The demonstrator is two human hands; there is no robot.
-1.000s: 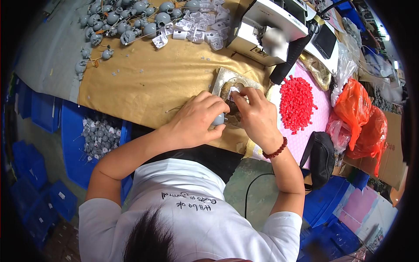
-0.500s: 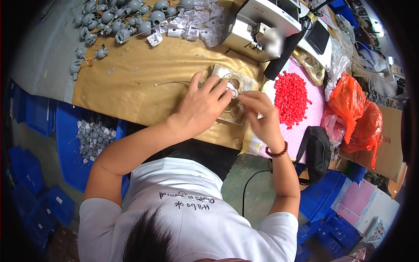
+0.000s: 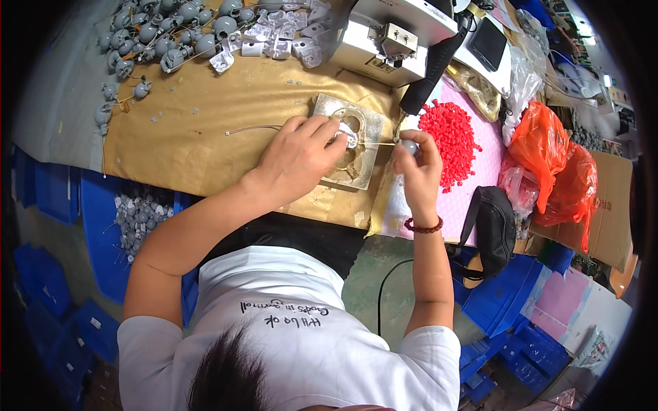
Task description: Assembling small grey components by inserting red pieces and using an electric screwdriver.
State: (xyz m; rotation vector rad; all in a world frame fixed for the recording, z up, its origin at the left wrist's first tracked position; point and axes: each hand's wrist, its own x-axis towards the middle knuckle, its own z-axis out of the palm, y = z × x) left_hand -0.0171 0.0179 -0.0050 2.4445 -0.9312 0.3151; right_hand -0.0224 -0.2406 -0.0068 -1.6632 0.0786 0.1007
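A small white plastic part (image 3: 347, 134) lies on a worn square metal plate (image 3: 346, 140) that rests on the brown paper covering the desk (image 3: 205, 123). The left hand (image 3: 301, 154) lies palm down over the plate's left half, its fingers (image 3: 327, 130) curled and pressing on the white part. A thin wire (image 3: 380, 143) runs from that part rightward to a small grey ball-shaped piece (image 3: 408, 146), which the right hand (image 3: 417, 171) pinches between thumb and fingertips, just off the plate's right edge. A second thin wire (image 3: 250, 128) trails leftward from under the left hand across the paper. The right wrist carries a dark red bead bracelet (image 3: 423, 226).

To the right of the plate, a heap of red plastic pieces (image 3: 449, 137) lies on a pink sheet (image 3: 480, 185). Behind the plate stands a white bench machine (image 3: 387, 38), with a black cylindrical handle (image 3: 428, 79) leaning down from it toward the red heap. Along the desk's far left edge lie many grey rounded pieces (image 3: 161, 38) and, beside them, white plastic parts (image 3: 274, 38). Right of the pink sheet are orange plastic bags (image 3: 555, 157) and a black pouch (image 3: 490, 229). Below the desk's left edge, a blue bin (image 3: 103, 212) holds more grey pieces (image 3: 140, 216). The person wears a white shirt (image 3: 308, 342).
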